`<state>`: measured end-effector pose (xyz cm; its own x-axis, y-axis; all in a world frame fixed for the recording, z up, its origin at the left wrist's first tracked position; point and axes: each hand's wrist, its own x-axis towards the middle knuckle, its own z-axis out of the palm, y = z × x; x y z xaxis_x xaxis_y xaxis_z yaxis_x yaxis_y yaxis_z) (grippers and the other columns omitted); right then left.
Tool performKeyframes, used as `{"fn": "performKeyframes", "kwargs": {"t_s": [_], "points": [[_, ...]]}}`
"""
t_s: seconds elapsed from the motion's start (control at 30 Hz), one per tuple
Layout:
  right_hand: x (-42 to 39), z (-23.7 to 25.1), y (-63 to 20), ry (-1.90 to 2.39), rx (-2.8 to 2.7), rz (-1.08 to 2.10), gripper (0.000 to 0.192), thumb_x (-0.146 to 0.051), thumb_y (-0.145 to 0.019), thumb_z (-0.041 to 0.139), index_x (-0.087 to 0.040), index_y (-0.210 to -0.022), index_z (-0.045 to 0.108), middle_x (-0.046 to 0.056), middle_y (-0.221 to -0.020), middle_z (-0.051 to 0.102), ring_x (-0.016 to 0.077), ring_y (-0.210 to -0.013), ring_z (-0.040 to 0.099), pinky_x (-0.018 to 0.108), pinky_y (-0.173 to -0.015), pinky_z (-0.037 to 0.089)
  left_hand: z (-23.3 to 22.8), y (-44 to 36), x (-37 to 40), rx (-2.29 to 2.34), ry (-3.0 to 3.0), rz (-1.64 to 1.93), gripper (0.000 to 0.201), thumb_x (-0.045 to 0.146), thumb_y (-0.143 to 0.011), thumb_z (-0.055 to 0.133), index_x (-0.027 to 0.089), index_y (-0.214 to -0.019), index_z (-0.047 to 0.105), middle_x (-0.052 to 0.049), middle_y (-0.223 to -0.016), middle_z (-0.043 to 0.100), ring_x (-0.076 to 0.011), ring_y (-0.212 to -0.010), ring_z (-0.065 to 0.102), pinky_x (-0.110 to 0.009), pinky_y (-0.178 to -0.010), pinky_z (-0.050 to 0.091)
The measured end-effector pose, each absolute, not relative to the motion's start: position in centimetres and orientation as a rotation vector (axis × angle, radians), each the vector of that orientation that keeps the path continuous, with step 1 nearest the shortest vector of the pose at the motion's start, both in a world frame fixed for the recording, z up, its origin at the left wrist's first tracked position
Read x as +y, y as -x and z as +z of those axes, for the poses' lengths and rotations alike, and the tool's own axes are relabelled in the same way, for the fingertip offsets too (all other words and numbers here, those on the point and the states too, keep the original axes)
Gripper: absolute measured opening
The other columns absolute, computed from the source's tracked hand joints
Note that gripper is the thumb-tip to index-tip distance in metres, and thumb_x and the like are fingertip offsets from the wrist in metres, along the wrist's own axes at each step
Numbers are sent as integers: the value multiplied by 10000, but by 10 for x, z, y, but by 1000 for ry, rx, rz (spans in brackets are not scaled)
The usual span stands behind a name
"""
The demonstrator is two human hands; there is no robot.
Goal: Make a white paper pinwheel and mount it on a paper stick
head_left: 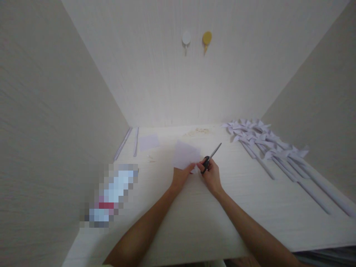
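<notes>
A left hand (182, 174) pinches a white paper sheet (185, 155) while the right hand (211, 174) beside it clasps black-handled scissors (210, 157), paper pinwheels (261, 142) lying beyond the right grip on the tabletop (194, 215).

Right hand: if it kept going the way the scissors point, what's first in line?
Bare table ahead of the right hand and scissors, then perhaps the pinwheels; depth is unclear.

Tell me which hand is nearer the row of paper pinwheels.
Right. The right hand, holding scissors, sits closer to the pinwheels; the left hand, pinching the paper square, is farther.
</notes>
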<state>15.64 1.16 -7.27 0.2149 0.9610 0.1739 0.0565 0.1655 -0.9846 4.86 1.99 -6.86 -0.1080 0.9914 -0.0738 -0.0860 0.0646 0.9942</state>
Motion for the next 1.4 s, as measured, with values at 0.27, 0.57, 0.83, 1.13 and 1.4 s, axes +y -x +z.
{"fn": "performKeyframes", "kwargs": {"t_s": [0.27, 0.57, 0.83, 1.13, 1.4], "points": [[12, -71, -155, 1187, -1131, 1005, 164, -234, -615, 599, -192, -653, 445, -22, -617, 550, 98, -511, 469, 207, -439, 341, -70, -45, 29, 1289, -1084, 1308, 193, 299, -639, 545, 149, -522, 511, 24, -498, 512, -74, -417, 453, -195, -418, 381], [9, -70, -154, 1155, -1133, 1000, 271, -293, -520, 680, -188, -589, 440, -2, -637, 577, 127, -567, 521, 238, -497, 393, -65, -46, 26, 1334, -1079, 1290, 224, 310, -613, 572, 161, -464, 493, 27, -429, 481, -94, -405, 450, -224, -460, 369], [11, -71, -155, 1194, -1133, 926, 239, -264, -522, 682, -176, -577, 466, -25, -570, 542, 101, -505, 481, 228, -489, 375, -64, -48, 25, 1311, -1076, 1279, 167, 290, -605, 580, 163, -523, 509, 30, -489, 511, -88, -417, 457, -216, -439, 368], [12, -72, -156, 1196, -1084, 953, 240, -269, -528, 680, -168, -572, 467, -8, -622, 551, 108, -552, 498, 233, -523, 391, -65, -47, 26, 1298, -1033, 1274, 185, 317, -565, 617, 155, -532, 534, 23, -503, 534, -92, -450, 474, -216, -457, 386], [12, -70, -155, 1229, -1092, 924, 253, -314, -519, 681, -168, -560, 478, -21, -582, 518, 91, -494, 445, 221, -470, 355, -67, -48, 26, 1242, -1012, 1284, 180, 319, -542, 634, 155, -593, 579, 4, -567, 584, -103, -479, 489, -215, -439, 393]]}}
